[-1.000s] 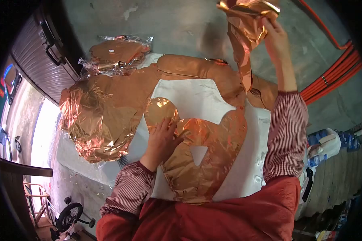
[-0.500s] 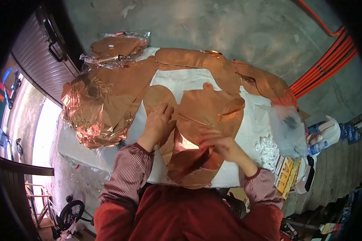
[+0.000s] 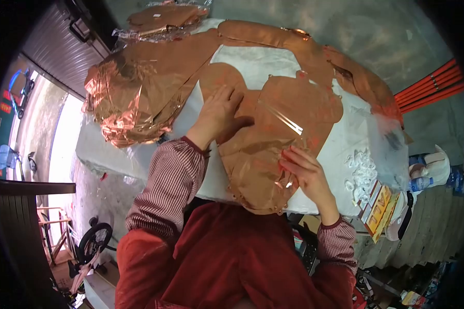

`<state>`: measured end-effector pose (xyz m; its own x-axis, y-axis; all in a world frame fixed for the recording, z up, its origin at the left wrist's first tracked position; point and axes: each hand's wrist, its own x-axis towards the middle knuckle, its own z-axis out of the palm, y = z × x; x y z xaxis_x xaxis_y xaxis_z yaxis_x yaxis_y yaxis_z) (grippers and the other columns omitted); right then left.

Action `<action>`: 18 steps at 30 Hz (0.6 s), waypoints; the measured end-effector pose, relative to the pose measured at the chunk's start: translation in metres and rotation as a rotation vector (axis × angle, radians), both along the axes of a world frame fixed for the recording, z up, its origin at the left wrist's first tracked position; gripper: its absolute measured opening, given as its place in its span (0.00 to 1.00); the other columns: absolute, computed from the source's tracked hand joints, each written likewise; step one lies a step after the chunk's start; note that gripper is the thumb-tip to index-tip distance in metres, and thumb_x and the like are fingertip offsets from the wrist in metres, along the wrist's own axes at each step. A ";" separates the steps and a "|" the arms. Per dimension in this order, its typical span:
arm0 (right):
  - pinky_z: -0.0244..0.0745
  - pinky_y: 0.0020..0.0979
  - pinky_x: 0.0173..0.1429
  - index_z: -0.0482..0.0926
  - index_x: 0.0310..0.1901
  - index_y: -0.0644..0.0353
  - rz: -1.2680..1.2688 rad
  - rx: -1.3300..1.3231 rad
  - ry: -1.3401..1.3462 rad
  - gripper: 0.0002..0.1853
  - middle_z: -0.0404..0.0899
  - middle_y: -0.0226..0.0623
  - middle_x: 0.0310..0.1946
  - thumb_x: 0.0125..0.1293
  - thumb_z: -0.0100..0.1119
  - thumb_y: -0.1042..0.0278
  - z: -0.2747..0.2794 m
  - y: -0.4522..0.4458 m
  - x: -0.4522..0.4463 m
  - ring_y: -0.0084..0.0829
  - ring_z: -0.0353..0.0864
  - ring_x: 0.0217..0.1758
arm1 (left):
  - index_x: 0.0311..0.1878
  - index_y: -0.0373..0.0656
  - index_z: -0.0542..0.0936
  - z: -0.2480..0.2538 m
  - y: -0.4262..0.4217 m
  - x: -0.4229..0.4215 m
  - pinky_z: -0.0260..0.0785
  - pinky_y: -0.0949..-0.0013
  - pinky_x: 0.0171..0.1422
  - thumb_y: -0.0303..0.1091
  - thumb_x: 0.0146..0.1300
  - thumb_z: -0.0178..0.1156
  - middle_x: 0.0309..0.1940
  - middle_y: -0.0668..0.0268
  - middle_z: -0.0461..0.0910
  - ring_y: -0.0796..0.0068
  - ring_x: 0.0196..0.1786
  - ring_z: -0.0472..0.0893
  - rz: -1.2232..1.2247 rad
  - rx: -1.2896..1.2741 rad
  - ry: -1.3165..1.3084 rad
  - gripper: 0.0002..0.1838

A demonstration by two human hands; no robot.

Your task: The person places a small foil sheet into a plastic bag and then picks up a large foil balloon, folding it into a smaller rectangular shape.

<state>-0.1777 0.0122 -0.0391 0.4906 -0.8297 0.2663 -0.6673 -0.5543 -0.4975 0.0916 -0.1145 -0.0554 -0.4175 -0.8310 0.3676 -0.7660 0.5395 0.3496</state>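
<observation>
A grey concrete floor (image 3: 368, 26) is seen behind, with a broad white-covered work surface (image 3: 340, 149) set in front of it. The left part of that surface is taken up by a crumpled, shiny copper foil bundle (image 3: 134, 98); its far edge is lined by a long matte-brown foil piece (image 3: 263, 35). In the middle, a flat brown foil sheet with a round lobe (image 3: 222, 74) is mostly covered by a glossy copper-brown foil piece (image 3: 294, 103). A second ago that glossy piece was held up in the air by the right hand; now it has been laid down, and the triangular gap seen in the lower sheet has been hidden. Two layers are thus judged to be stacked, edges not fully matched. Farther back, a clear-plastic-wrapped brown packet (image 3: 167, 20) is left untouched. The lobe is pressed by the left hand (image 3: 220, 114), palm down, thumb apart, nothing seen clamped. The glossy piece's near right part is touched by the right hand (image 3: 307, 172), fingers close together; whether foil is pinched cannot be told. To the right, a yellow printed box (image 3: 380, 208) and a smaller white tangled clump (image 3: 360, 175) are seen.
</observation>
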 end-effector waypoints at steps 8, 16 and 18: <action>0.71 0.38 0.65 0.83 0.48 0.56 0.010 -0.013 0.005 0.20 0.79 0.36 0.55 0.52 0.58 0.80 0.002 0.006 -0.002 0.40 0.73 0.63 | 0.56 0.42 0.73 0.005 -0.001 0.001 0.66 0.58 0.58 0.53 0.48 0.70 0.52 0.56 0.71 0.54 0.56 0.71 -0.012 0.079 -0.041 0.36; 0.73 0.37 0.63 0.84 0.46 0.60 -0.060 -0.043 -0.002 0.21 0.79 0.38 0.54 0.48 0.58 0.83 -0.003 0.009 -0.003 0.40 0.74 0.62 | 0.56 0.44 0.73 0.001 -0.001 0.001 0.56 0.56 0.70 0.59 0.48 0.70 0.58 0.54 0.68 0.53 0.69 0.63 -0.015 0.156 -0.012 0.38; 0.75 0.37 0.60 0.84 0.44 0.61 -0.092 -0.116 -0.001 0.20 0.81 0.38 0.51 0.46 0.59 0.83 -0.006 0.010 -0.003 0.40 0.77 0.59 | 0.56 0.44 0.73 0.002 -0.001 0.001 0.56 0.56 0.70 0.59 0.48 0.70 0.58 0.54 0.68 0.53 0.69 0.63 -0.024 0.174 -0.022 0.38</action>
<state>-0.1807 0.0217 -0.0455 0.4137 -0.8346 0.3636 -0.7177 -0.5447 -0.4337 0.0927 -0.1160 -0.0529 -0.4441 -0.8710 0.2101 -0.7622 0.4905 0.4226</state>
